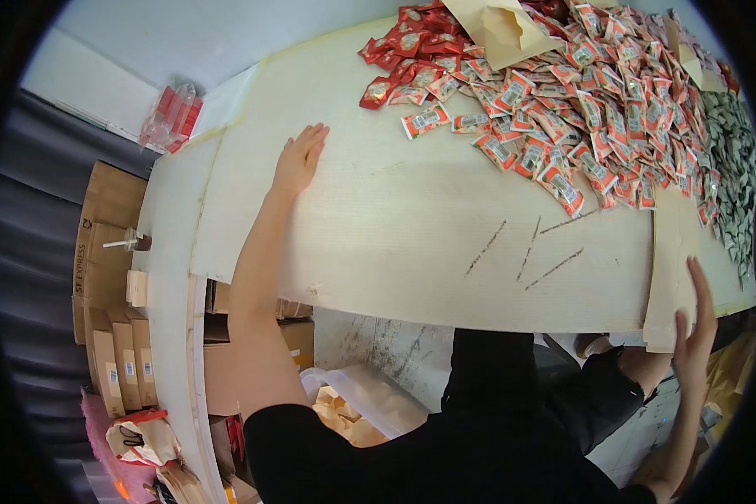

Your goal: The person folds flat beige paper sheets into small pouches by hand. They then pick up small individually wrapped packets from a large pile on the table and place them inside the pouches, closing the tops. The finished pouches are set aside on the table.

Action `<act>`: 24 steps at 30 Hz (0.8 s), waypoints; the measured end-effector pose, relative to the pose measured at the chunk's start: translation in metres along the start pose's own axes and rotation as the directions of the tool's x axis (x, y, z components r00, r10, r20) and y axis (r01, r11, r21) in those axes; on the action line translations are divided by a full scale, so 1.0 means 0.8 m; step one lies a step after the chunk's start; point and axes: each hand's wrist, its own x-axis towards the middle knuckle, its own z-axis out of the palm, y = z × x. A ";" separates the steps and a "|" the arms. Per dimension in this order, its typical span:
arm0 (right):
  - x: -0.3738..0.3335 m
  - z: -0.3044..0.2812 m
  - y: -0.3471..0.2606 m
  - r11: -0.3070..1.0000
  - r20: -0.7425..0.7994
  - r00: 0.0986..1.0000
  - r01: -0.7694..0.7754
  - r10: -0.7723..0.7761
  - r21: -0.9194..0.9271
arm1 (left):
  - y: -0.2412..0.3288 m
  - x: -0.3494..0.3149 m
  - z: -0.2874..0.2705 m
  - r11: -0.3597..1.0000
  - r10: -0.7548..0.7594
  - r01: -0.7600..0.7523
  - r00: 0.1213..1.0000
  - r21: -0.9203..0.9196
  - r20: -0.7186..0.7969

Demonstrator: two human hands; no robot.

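My left hand point(299, 161) rests on the pale tabletop point(378, 218), its fingers stretched out and nothing in it. At the right front edge, my right hand point(695, 328) is open, with thumb and index finger apart. It is beside a long cardboard strip point(669, 277); whether it touches the strip I cannot tell. Past the strip's far end spreads a large pile of small red-and-white snack packets point(554, 118). Shiny red packets point(412, 42) lie at the pile's left, and dull green packets point(731, 160) at the far right.
An open tan paper bag point(504, 34) lies on the pile. Clear-and-red packaging point(172, 118) sits at the far left corner, with a drink cup point(139, 241) nearer. Cardboard boxes point(113, 218) stand along the left. Below the table is a translucent bin point(378, 395) with tan paper pieces.
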 end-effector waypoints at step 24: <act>-0.079 0.077 0.057 0.878 -0.304 0.823 0.451 -0.479 -0.162 | -0.014 -0.052 -0.121 0.973 -0.074 0.099 0.990 0.209 -0.123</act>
